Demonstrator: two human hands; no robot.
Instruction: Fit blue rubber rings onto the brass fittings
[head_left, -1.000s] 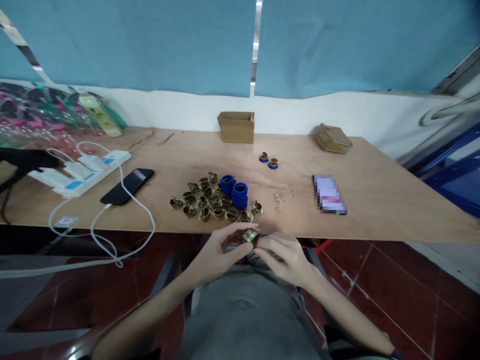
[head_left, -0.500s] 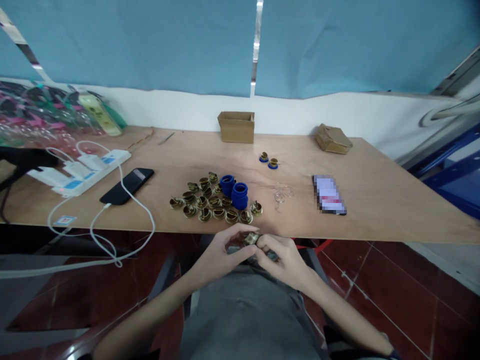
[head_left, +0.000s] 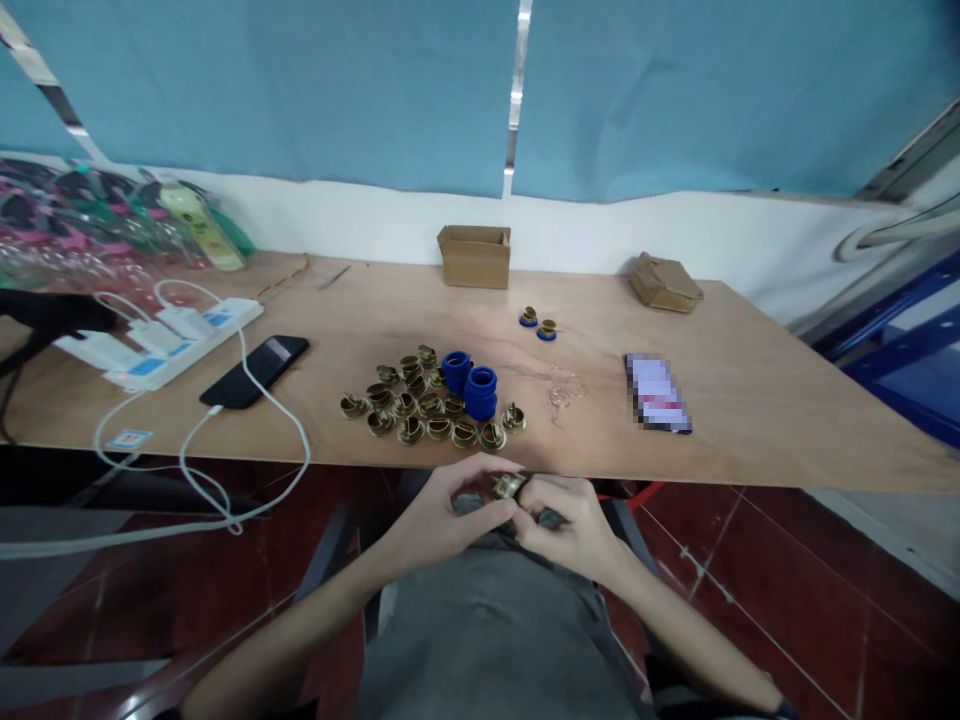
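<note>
Head view, onlooker's notes. Seated person, both hands at work just off the near edge of the table, over the lap. Piece in hand: a small brass-coloured fitting, held between the two hands, clear of the tabletop. Left hand: index finger curved over the top, thumb below, grip closed on the fitting. Right hand: fingers bent, thumb and fingertips pinching the same fitting from its right side; exact contact partly hidden by the knuckles.

On the table, close to the near edge and in front of the left hand: a cluster of brass-coloured pieces, round bases down. Two stacks of blue rings stand at the cluster's right side. Farther back, toward the far edge, a pair of blue-ringed pieces sit side by side. Thin pale strands lie tangled between the stacks and a lit phone. Open cardboard box at the far edge.
</note>
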